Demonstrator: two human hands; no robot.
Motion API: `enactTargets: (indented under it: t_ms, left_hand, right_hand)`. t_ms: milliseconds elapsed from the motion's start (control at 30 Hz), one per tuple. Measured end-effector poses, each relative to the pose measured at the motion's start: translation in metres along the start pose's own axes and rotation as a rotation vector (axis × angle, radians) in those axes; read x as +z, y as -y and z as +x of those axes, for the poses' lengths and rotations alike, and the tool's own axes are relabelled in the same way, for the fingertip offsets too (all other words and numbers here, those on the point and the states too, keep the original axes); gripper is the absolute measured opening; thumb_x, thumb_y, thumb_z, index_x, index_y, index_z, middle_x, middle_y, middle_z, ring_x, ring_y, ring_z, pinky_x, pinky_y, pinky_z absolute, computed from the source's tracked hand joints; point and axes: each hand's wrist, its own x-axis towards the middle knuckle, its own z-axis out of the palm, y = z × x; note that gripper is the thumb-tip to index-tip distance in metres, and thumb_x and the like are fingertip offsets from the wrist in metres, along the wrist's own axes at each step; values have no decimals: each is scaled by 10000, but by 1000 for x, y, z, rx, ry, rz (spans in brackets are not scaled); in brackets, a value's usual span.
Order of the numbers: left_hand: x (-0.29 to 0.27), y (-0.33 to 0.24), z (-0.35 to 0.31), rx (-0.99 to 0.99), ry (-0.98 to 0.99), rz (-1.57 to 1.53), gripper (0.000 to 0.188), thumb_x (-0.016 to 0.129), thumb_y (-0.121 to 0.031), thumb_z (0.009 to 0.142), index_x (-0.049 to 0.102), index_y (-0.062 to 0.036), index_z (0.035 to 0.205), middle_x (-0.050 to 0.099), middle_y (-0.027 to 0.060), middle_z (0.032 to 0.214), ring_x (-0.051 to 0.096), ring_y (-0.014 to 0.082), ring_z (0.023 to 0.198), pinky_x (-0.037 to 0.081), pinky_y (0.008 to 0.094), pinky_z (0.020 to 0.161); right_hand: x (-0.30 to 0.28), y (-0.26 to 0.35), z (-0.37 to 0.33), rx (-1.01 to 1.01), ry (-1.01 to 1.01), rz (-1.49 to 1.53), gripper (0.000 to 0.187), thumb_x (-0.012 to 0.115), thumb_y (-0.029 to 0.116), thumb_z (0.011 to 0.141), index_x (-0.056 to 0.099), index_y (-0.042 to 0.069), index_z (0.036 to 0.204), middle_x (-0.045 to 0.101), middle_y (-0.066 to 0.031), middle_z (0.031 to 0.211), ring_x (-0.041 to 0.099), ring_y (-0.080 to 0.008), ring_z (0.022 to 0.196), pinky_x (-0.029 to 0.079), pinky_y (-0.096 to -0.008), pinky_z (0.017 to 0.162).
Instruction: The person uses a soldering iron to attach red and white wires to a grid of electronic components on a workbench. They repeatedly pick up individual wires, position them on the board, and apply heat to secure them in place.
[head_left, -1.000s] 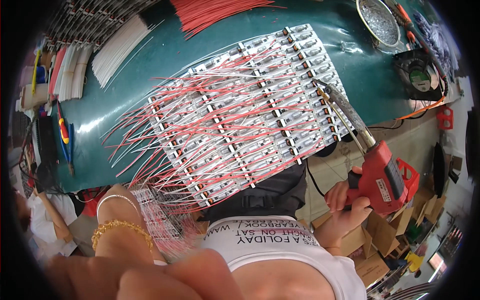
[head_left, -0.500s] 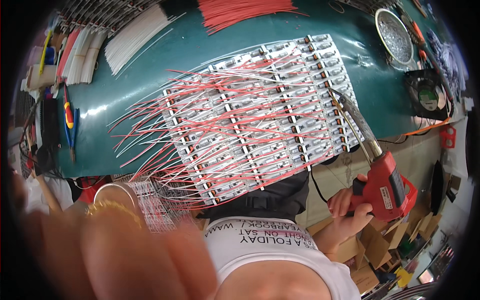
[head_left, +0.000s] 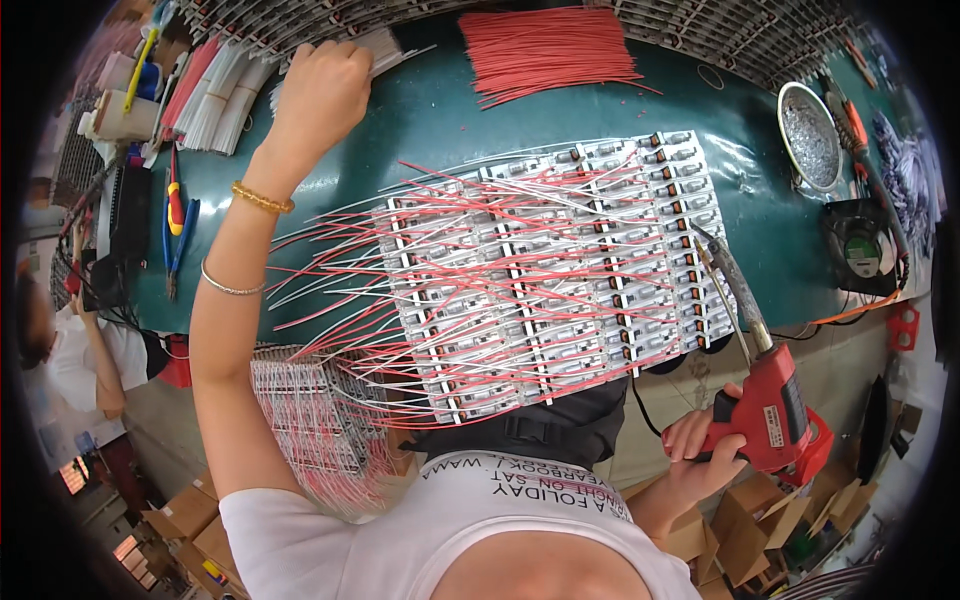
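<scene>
My right hand [head_left: 707,440] is wrapped round the handle of a red soldering gun [head_left: 778,410]. Its long metal tip and thin guide tube reach to the right-hand columns of a panel of small white LED modules [head_left: 560,290]; contact at the tip is too small to tell. Red and white wires [head_left: 340,270] run across the panel and overhang its left side. My left hand [head_left: 325,90] is closed, knuckles up, over the pile of white wires [head_left: 385,48] at the back of the table. Whatever its fingers hold is hidden beneath it.
Red wires [head_left: 550,50] lie at the back of the green table [head_left: 330,190]. Pliers [head_left: 178,235] and bundled wires [head_left: 222,95] are at left. A metal bowl [head_left: 810,137] and a black fan [head_left: 862,248] stand at right. More wired panels [head_left: 310,400] hang below the front edge.
My left hand has moved from close in front of the camera, lower left, to the white wires at the back. The view has shifted; my right hand still grips the soldering gun at the panel.
</scene>
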Motion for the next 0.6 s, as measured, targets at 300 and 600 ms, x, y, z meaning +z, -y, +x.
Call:
enactTargets:
  t_ms: [300,600]
  left_hand:
    - [-17,-2,-14,-49,-391,-183,75,636,-135,803,669,-69,818,607,122,669,569,286,639,419,321,601]
    - [-77,-115,-5,-256,52,-1415,93,616,-95,855,639,-6,868,585,0,616,486,30,561,378,221,495]
  right_hand:
    - [-1,7,2,116,-44,2,695,523,480,893,334,-67,1278,409,-24,477,399,-120,380,378,-258,417]
    - [-5,6,-6,22,-31,-59,645,474,442,931,339,-92,1266,401,10,504,386,-94,368,359,-233,398]
